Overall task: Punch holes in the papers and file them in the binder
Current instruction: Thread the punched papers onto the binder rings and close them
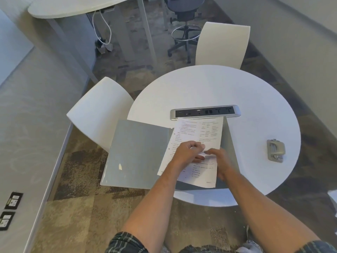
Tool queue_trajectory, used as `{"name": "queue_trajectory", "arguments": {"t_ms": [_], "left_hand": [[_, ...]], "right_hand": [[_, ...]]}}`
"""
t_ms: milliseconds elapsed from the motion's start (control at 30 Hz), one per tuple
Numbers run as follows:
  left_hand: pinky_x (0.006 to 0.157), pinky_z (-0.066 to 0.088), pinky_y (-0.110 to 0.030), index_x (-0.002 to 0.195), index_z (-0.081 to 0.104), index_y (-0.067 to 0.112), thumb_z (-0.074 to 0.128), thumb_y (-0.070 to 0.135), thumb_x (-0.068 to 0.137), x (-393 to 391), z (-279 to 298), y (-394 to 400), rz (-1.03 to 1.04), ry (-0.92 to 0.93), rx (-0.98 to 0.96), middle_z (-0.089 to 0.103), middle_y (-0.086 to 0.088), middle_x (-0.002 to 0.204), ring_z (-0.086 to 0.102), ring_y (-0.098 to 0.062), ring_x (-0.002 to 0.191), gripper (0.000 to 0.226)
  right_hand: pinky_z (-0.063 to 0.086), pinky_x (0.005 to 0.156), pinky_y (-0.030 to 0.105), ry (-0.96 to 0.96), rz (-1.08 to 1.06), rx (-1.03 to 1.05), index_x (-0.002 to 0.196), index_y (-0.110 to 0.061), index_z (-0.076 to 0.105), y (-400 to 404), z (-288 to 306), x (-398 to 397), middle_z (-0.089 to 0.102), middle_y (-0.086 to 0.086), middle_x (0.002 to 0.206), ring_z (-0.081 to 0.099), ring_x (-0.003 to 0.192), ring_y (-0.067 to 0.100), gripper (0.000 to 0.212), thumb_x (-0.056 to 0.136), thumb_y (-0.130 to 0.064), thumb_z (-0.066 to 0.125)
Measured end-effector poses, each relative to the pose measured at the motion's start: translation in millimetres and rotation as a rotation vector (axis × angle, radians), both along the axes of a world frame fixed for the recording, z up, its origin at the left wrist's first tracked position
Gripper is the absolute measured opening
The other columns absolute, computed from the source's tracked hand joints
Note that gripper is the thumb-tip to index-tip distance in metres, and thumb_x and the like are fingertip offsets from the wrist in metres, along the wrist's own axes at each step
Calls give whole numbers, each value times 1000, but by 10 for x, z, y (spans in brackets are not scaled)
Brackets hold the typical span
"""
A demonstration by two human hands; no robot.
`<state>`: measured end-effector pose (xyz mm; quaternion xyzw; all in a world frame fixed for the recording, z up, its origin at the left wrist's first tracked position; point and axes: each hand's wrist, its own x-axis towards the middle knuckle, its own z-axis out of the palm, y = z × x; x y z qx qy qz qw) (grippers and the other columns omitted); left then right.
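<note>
A grey binder (135, 154) lies open on the round white table (228, 88), its left cover hanging past the table's edge. A printed paper (198, 132) with small holes along its left edge lies on the binder's right half. My left hand (187, 151) and my right hand (219, 159) meet over the middle of the paper, fingers pinched together around something small and pale that I cannot make out. The metal hole punch (275, 150) sits on the table to the right, apart from both hands.
A silver power strip (205, 112) is set into the table just beyond the paper. White chairs stand at the left (98, 110) and the far side (222, 44). A wall runs along the left; another desk and a swivel stool are farther back.
</note>
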<state>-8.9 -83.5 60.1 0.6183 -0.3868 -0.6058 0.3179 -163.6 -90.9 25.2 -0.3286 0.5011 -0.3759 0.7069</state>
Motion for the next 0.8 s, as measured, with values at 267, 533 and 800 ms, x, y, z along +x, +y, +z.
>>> {"name": "queue_trajectory", "arguments": {"t_ms": [267, 533, 800], "left_hand": [[82, 52, -23, 104, 73, 16, 72, 26, 93, 354, -353, 12, 257, -434, -85, 70, 7, 103, 67, -13, 98, 14], [91, 58, -35, 116, 70, 14, 70, 27, 93, 730, -734, -220, 271, -499, 8, 71, 3, 108, 69, -20, 100, 26], [77, 63, -37, 100, 72, 12, 80, 31, 88, 690, -901, -417, 329, -348, 21, 78, -5, 98, 75, -22, 87, 24]], "right_hand": [[63, 82, 47, 358, 57, 18, 119, -19, 72, -18, -391, -249, 81, -1, 99, 79, 86, 24, 32, 90, -8, 69], [64, 80, 47, 400, -38, 4, 114, -17, 75, 37, -714, -347, 81, 1, 97, 80, 83, 23, 25, 91, -25, 78], [63, 76, 39, 458, -5, -16, 108, -19, 77, -7, -786, -333, 81, -2, 96, 79, 82, 18, 28, 85, -34, 83]]}}
